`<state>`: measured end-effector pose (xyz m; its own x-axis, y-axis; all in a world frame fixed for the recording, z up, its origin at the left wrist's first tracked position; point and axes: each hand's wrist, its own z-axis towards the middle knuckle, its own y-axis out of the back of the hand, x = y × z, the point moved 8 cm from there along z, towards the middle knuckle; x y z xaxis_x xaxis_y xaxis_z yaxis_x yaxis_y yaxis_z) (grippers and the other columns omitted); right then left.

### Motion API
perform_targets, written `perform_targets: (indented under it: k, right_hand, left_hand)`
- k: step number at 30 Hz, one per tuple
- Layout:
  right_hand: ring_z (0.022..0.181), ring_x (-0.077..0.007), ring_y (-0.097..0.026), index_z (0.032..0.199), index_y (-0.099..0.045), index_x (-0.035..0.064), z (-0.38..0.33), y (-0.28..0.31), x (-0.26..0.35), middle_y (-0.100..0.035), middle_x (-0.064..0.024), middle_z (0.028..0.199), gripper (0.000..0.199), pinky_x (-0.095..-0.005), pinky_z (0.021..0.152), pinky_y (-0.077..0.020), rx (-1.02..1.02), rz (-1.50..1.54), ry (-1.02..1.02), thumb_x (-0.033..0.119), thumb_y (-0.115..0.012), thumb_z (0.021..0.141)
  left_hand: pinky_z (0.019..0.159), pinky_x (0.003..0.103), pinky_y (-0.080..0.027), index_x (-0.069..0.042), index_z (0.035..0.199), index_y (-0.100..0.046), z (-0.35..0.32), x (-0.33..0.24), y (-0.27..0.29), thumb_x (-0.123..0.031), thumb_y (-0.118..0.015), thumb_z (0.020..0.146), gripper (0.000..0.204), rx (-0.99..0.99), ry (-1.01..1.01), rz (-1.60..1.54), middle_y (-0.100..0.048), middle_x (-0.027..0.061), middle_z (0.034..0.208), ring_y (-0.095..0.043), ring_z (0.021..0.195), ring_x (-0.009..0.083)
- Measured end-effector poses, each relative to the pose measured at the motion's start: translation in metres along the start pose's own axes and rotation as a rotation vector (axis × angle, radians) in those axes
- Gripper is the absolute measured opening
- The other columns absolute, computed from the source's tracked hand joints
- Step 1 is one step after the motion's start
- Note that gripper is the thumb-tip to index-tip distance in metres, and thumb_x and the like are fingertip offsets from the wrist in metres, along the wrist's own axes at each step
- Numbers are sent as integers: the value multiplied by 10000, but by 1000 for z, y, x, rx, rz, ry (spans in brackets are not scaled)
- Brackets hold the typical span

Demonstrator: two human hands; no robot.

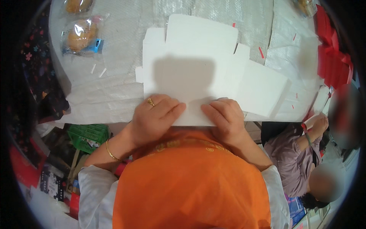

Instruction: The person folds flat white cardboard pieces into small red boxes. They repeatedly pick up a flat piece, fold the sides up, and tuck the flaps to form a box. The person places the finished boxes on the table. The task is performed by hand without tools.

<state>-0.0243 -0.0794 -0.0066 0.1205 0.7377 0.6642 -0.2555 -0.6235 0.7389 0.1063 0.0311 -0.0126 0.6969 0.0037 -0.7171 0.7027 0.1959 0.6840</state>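
A white cardboard carton blank [202, 38] lies unfolded on the table, its flaps spread out at the left, far and right sides. My left hand [154, 114], with a gold ring and bracelet, is closed on the near left part of the blank, thumb lying over the card. Across from it, my right hand [227, 118] grips the near right part the same way, thumb pointing inward. Between the thumbs the card shows bare. The fingertips of both hands are partly hidden. A dark shadow falls on the middle of the card.
White woven sheeting [114, 80] covers the table. Clear-wrapped round golden-brown items [80, 36] lie at the far left. Red paper scraps [261, 52] dot the right side, near red boxes [331, 63]. A co-worker's hand [318, 124] is at the right; a green basket [87, 137] stands below left.
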Motion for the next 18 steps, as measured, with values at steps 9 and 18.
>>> perform_targets:
  k: [9,18]
  right_hand:
    - [816,-386,-640,1107,-536,17,27,9,-25,-613,-180,962,384,-451,675,-529,91,136,-505,32,-768,802]
    - [830,-417,-635,999,-517,20,44,3,-21,-591,-185,943,308,-486,695,-531,263,-13,-410,117,-753,827]
  left_hand:
    - [718,386,-529,-40,1115,-591,27,22,13,-84,-820,779,409,41,414,-97,-647,147,944,-644,836,329]
    - [700,429,-515,-42,1067,-557,41,20,13,-85,-814,777,390,131,459,-26,-552,141,1000,-607,831,368]
